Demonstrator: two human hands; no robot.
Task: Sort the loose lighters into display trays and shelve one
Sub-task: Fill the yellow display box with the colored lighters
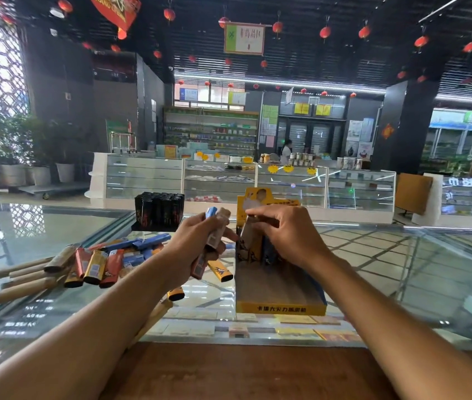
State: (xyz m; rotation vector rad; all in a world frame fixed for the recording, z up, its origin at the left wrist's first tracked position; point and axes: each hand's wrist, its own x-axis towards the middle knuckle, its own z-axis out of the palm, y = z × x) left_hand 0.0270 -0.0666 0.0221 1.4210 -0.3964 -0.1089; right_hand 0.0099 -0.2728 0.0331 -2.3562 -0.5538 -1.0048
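Observation:
My left hand (197, 243) grips a bunch of lighters (217, 226), blue and beige tops sticking up, above the glass counter. My right hand (284, 232) pinches one beige lighter (248, 235) and holds it over the back of a yellow display tray (281, 308) with a blue side wall. A few lighters stand in the tray's far end, partly hidden by my right hand. Loose lighters (105, 264) in red, orange and blue lie in a heap to the left. One orange lighter (219, 271) lies beside the tray.
A black tray of dark lighters (158, 210) stands at the back of the counter. Several long tan sticks (24, 280) lie at the left. The glass counter (387, 269) stretches right; a wooden edge (243, 368) runs along the front.

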